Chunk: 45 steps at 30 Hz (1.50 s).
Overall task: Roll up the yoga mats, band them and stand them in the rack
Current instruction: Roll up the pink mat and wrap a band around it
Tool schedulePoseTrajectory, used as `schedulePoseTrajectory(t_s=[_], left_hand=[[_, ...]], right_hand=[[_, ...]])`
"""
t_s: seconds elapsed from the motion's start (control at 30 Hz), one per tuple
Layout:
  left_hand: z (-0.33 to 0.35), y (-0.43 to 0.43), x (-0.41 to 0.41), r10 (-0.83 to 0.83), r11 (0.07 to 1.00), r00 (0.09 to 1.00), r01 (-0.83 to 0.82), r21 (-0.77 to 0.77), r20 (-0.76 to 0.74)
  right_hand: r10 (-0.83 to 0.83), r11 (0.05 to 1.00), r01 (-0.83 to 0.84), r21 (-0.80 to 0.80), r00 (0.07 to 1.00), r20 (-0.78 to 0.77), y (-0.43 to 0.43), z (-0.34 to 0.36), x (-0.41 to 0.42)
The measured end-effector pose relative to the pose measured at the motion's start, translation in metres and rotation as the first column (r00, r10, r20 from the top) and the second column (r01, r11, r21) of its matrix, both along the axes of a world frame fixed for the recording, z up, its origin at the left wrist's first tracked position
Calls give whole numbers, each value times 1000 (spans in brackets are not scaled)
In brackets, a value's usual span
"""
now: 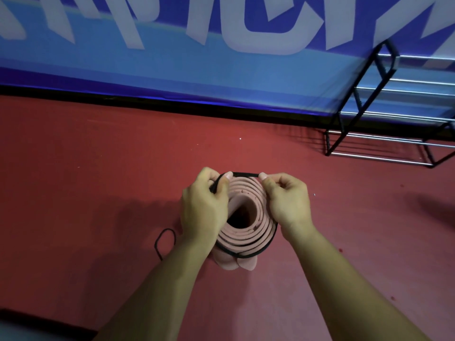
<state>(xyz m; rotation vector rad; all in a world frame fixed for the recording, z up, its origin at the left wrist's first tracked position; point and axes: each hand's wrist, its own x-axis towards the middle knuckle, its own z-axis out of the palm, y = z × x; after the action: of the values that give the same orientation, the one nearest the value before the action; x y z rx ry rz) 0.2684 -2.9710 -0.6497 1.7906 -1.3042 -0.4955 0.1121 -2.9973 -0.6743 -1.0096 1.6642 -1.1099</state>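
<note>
A pink yoga mat (246,232), rolled up, stands on end on the red floor right below me, its spiral top facing the camera. A black elastic band (245,174) is stretched around the top of the roll. My left hand (204,207) pinches the band at the roll's left side. On the right side, my right hand (286,200) pinches the same band between thumb and fingers. The band's near part runs around the front of the roll. A black metal rack (384,104) with silver bars stands at the far right by the wall.
A second black band (164,243) lies loose on the floor just left of the roll. A blue banner (172,57) with large pale letters covers the wall ahead. A dark object sits at the bottom left corner.
</note>
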Motion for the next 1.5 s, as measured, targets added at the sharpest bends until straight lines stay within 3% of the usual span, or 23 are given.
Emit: schedulePoseTrajectory(t_s=[0.2,0.33,0.47,0.6,0.73,0.83,0.97,1.13,1.27,1.4,1.5], left_hand=[[-6,-5,5,168,983,958,-146,108,-233],[-11,-14,8,249,963,926,-205,175,-285],[-13,-22,7,325,935,892,-252,250,-313],[-11,-30,-4,390,909,794,-252,331,-466],[-11,-27,-4,444,879,606,-156,450,-659],[-22,-20,1,390,903,592,-99,417,-705],[-22,-20,8,379,913,497,-66,402,-781],[-29,-4,20,314,937,562,-54,344,-765],[-40,7,30,113,982,716,26,189,-689],[-36,16,30,65,995,782,-4,100,-620],[-35,30,32,-62,997,851,34,-63,-521]], right_hand=[[-65,973,26,230,984,166,-8,2,12],[-71,942,25,336,989,127,-14,3,14],[-16,986,-2,169,994,106,8,20,10],[160,987,-157,31,979,-128,50,19,14],[33,999,-35,-25,996,-85,43,8,11],[-30,999,29,-33,999,-39,32,7,10],[-80,996,81,-29,995,59,38,1,14],[-102,992,108,-68,992,75,44,1,19],[-91,992,93,-91,995,28,47,1,25],[-111,989,114,-99,993,37,49,1,30],[-100,986,113,-120,989,107,52,1,32]])
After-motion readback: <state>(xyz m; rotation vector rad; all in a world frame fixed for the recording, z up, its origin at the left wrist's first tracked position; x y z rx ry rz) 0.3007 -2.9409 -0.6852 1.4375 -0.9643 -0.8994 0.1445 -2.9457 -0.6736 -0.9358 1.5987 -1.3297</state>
